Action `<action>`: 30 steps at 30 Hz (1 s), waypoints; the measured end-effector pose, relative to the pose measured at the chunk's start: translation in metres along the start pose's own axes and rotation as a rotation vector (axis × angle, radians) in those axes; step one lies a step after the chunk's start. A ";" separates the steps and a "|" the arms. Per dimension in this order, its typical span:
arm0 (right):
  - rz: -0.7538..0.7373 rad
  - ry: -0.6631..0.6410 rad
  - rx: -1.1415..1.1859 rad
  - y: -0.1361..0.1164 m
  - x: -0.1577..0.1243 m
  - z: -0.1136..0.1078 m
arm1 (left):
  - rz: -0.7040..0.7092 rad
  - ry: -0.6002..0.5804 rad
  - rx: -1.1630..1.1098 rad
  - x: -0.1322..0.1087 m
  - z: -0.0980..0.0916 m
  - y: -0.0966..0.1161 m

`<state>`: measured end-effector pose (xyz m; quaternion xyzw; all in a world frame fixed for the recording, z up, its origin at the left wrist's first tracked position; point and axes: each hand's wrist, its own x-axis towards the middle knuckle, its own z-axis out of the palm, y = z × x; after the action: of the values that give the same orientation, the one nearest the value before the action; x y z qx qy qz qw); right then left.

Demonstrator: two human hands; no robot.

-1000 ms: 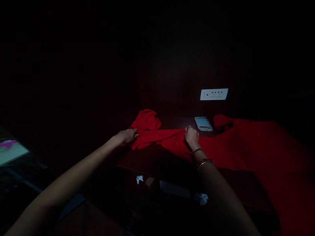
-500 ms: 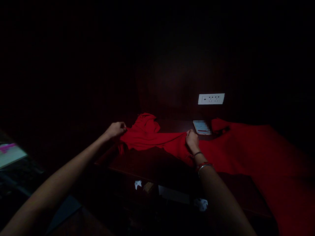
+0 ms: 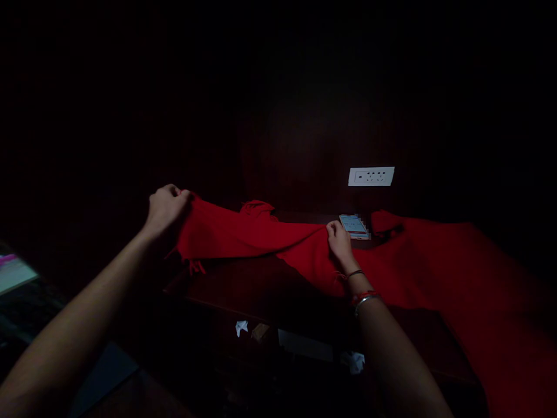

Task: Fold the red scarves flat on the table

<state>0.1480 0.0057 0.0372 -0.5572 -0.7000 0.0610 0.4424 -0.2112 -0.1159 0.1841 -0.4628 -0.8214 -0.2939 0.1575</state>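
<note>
Dark desk (image 3: 261,284), cloth (image 3: 256,235) between hands (image 3: 166,210) (image 3: 342,242).

On the dark reddish-brown wall (image 3: 300,157), a white rectangular socket plate (image 3: 371,176) with dark holes sits above a thin, light-framed phone with a lit screen (image 3: 354,227), which lies on the dark brown tabletop (image 3: 256,287). Below its front edge show a small crumpled white scrap (image 3: 241,328), a small brown blocky object (image 3: 261,332) just beside it, a pale flat strip (image 3: 307,344) and a larger crumpled white piece (image 3: 356,363). At far left lies a flat whitish object (image 3: 18,275) with a pink patch.
</note>
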 end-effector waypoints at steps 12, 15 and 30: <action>-0.007 -0.176 -0.309 -0.021 -0.006 0.011 | 0.390 -0.021 0.517 0.007 0.063 0.025; -0.034 -0.301 -0.406 -0.034 -0.018 0.001 | 0.469 -0.150 0.382 -0.034 0.101 0.043; -0.192 -0.887 -0.429 0.010 -0.120 -0.078 | 0.777 -0.860 0.207 -0.061 0.153 -0.016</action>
<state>0.2074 -0.1223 0.0126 -0.4891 -0.8655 0.1059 -0.0187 -0.1911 -0.0665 0.0275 -0.7896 -0.6063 0.0811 -0.0493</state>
